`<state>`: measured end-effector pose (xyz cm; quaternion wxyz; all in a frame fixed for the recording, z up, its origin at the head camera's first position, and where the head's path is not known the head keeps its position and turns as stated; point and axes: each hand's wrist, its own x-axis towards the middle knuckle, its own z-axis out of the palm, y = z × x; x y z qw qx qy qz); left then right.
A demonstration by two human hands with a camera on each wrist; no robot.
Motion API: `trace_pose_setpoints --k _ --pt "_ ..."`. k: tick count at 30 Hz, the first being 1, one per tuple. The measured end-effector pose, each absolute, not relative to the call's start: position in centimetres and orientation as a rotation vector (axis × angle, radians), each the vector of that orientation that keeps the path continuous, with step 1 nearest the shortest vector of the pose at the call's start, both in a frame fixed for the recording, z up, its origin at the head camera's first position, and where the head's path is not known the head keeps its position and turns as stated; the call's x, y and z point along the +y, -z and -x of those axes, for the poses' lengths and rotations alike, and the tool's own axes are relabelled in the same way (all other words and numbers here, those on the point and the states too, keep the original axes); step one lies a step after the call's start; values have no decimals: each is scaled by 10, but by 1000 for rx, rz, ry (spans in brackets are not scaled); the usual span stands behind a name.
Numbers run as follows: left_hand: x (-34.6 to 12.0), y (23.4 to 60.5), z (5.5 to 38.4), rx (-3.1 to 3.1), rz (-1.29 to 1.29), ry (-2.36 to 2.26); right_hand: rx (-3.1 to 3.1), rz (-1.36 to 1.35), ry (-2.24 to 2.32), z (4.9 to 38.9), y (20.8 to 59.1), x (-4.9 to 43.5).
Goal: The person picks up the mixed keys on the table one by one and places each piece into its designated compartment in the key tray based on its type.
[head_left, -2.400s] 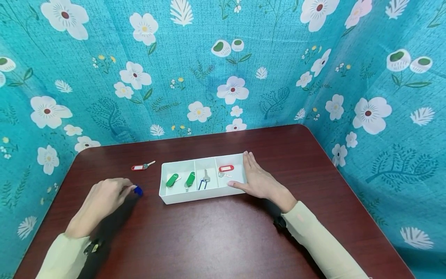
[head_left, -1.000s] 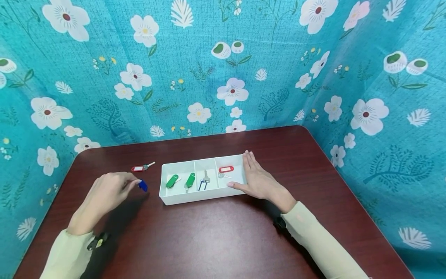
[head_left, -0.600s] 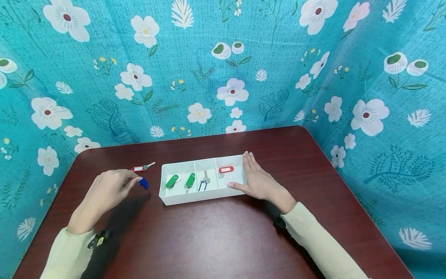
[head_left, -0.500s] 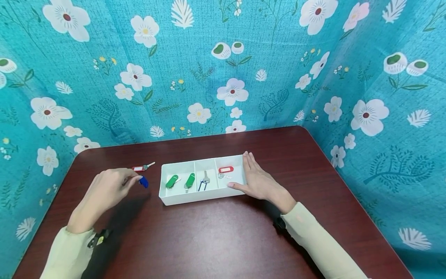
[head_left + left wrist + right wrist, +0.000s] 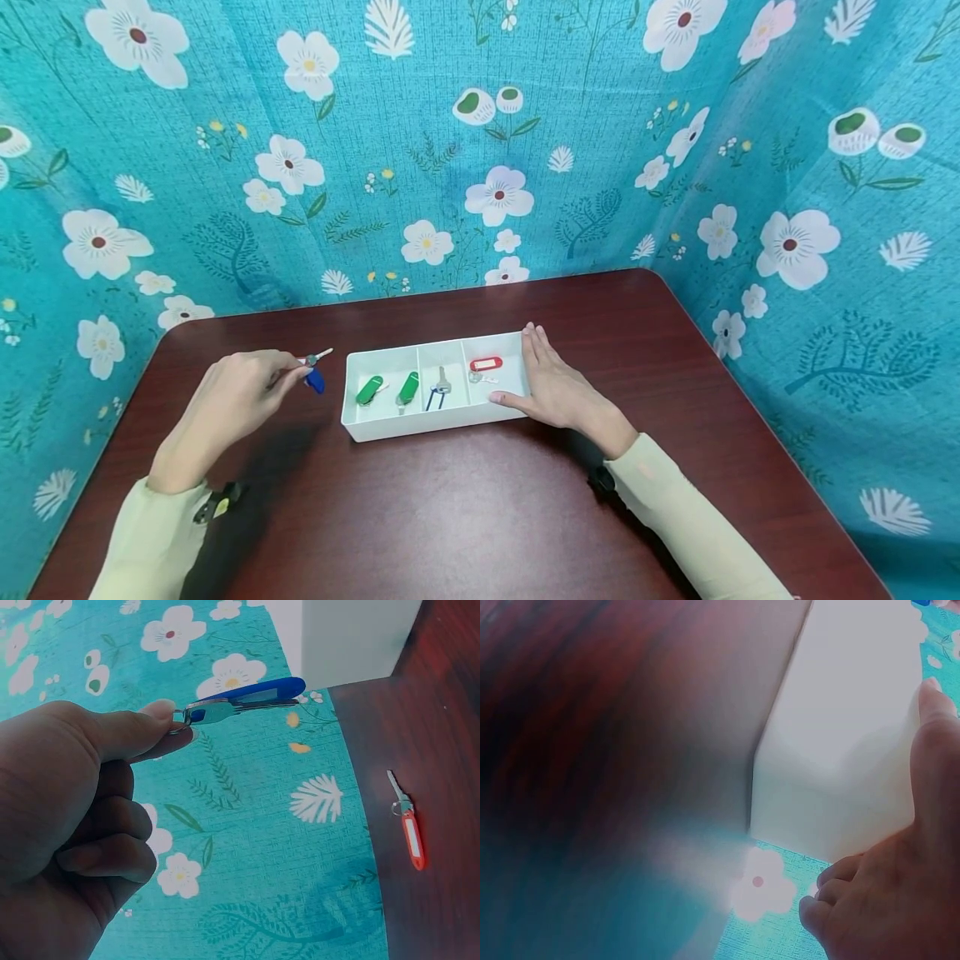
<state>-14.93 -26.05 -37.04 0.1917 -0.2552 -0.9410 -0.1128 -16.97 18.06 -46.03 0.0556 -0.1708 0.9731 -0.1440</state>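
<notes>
My left hand (image 5: 232, 404) pinches the ring of a blue key tag (image 5: 262, 691) between thumb and index finger, above the table left of the tray. A metal key (image 5: 240, 708) hangs on that ring, beside the tag. The other left fingers are curled in. My right hand (image 5: 562, 392) rests against the right end of the white divided tray (image 5: 442, 423), fingers straight along its end, thumb over the front rim. Two green key tags (image 5: 408, 387) lie in the left compartment, a key (image 5: 443, 382) with a blue-edged tag in the middle, a red key tag (image 5: 486, 364) in the right.
Another red key tag (image 5: 413, 840) with a key lies on the dark wood table (image 5: 465, 517), behind the left hand, which partly hides it in the head view. A floral teal cloth (image 5: 420, 167) hangs behind and to the right.
My left hand has lifted the blue key tag and carried it slightly away from me and to the right, now overlapping the red tag on the table. The right hand and tray have stayed put.
</notes>
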Motion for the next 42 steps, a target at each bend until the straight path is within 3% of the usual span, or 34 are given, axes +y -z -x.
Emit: trace_pose_setpoints --k 42 --pt "-205 349 162 -2711 849 445 2951 520 430 169 458 179"
